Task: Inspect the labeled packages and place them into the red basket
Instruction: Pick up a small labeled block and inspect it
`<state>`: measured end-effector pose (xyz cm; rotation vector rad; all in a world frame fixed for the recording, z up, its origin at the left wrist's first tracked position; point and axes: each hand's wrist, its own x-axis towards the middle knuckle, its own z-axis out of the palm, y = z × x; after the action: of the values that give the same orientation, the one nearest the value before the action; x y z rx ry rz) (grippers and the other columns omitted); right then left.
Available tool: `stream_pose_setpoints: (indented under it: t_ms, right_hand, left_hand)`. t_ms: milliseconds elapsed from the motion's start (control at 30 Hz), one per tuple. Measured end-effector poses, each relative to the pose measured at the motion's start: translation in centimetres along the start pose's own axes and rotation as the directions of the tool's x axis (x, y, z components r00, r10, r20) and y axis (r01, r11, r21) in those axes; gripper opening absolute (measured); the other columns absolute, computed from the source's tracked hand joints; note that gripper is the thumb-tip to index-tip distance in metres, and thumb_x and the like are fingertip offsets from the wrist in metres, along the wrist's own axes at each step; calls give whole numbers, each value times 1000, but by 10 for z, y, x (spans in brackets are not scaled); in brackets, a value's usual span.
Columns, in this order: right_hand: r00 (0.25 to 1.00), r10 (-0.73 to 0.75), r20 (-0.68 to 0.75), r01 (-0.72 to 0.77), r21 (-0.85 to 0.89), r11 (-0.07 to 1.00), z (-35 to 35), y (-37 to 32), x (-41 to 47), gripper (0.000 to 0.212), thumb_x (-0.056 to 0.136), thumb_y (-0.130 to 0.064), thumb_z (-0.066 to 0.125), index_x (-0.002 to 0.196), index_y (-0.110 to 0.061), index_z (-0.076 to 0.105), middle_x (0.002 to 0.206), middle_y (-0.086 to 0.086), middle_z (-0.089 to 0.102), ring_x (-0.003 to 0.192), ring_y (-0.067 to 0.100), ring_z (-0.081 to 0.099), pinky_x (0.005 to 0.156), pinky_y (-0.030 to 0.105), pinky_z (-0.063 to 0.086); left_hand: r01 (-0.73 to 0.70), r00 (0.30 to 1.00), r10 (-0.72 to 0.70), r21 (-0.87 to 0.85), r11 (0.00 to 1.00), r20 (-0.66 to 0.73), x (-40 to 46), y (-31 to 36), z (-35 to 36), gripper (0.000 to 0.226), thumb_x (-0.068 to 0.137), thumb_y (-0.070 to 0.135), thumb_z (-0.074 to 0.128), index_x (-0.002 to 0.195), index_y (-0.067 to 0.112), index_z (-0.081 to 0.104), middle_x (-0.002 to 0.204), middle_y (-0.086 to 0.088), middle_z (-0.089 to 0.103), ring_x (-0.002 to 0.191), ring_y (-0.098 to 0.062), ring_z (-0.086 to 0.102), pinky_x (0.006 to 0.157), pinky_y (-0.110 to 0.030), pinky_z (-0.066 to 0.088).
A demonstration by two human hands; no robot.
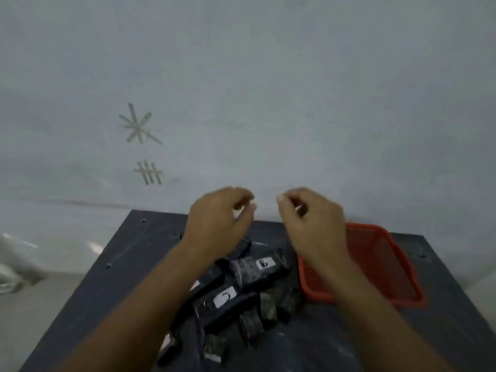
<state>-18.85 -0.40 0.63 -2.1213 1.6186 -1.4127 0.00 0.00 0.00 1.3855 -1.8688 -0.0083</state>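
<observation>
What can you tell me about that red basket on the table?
The red basket is a shallow, rectangular tray with rounded corners and a fine mesh floor and walls, plastic by the look of it. It sits flat on the dark table, toward the right and far side. The part that shows looks empty. The pile of black packages lies just left of it, and the right hand hovers in front of its left end, hiding that part.

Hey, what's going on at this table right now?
A person is sorting dark labeled packages piled on a dark table. Both the left hand and right hand are raised above the pile, fingers loosely curled and holding nothing. The red basket sits to the right of the pile and looks empty where visible, so no package has gone in yet.
</observation>
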Motion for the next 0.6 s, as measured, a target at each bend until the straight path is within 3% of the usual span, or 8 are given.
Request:
stream_pose_setpoints:
  t_ms: [100, 133, 200, 333, 433, 500, 600]
  right_hand:
    - [964, 163, 209, -146, -96, 985, 38, 41, -56, 20, 91, -39, 63, 90, -23, 76, 83, -7, 76, 75, 16, 70, 70, 34, 55]
    - [906, 257, 337, -221, -142, 965, 50, 52, -79, 18, 92, -38, 64, 92, -24, 76, 85, -7, 76, 78, 17, 71, 70, 34, 54]
    - [815, 352, 460, -277, -224, 934, 68, 69, -115, 17, 94, -37, 64, 96, -24, 75, 91, -6, 77, 85, 18, 71, 73, 33, 54]
    - [643, 494, 585, -316, -385, 867, 94, 89, -169, 25, 95, -44, 61, 106, -24, 71, 107, -3, 75, 102, 22, 69, 83, 34, 55]
    - [551, 541, 635, -326, -433, 840, 105, 96, -194, 47, 90, -55, 65, 126, -24, 61, 128, 0, 62, 115, 25, 63, 90, 36, 52]
    - [525, 556, 644, -329, -449, 831, 111, 97, -203, 60, 88, -59, 66, 134, -24, 52, 139, 0, 54, 121, 26, 60, 94, 39, 51]
    - [547, 554, 628, -318, -456, 831, 116, 96, -206, 58, 90, -55, 66, 135, -23, 48, 142, 0, 53, 122, 27, 61, 95, 41, 51]
  left_hand:
    - [193, 970, -187, -27, 981, 155, -55, -28, 42, 21, 90, 33, 64, 106, 24, 75, 93, 4, 77, 82, -16, 71, 74, -35, 58]
    - [271, 928, -262, 1, 963, 267, -77, -33, 53, 19, 91, 32, 65, 105, 24, 75, 92, 4, 76, 81, -16, 70, 73, -35, 58]
    - [326, 876, -327, 64, 943, 354, -111, -46, 74, 17, 91, 31, 66, 104, 25, 74, 91, 5, 75, 81, -16, 69, 73, -35, 57]
    - [381, 747, -412, 172, 909, 523, -165, -58, 101, 22, 91, 35, 63, 109, 27, 73, 101, 5, 75, 92, -18, 69, 78, -34, 56]
    - [361, 708, -403, 193, 912, 581, -188, -60, 109, 24, 94, 34, 60, 114, 28, 71, 109, 6, 74, 99, -16, 68, 83, -35, 56]
    - [343, 705, -392, 201, 918, 591, -195, -59, 110, 24, 95, 34, 57, 114, 29, 70, 110, 7, 73, 97, -14, 68, 82, -33, 56]
    - [343, 702, -397, 209, 916, 591, -196, -58, 109, 24, 94, 36, 56, 114, 30, 69, 110, 8, 72, 96, -14, 68, 81, -33, 56]
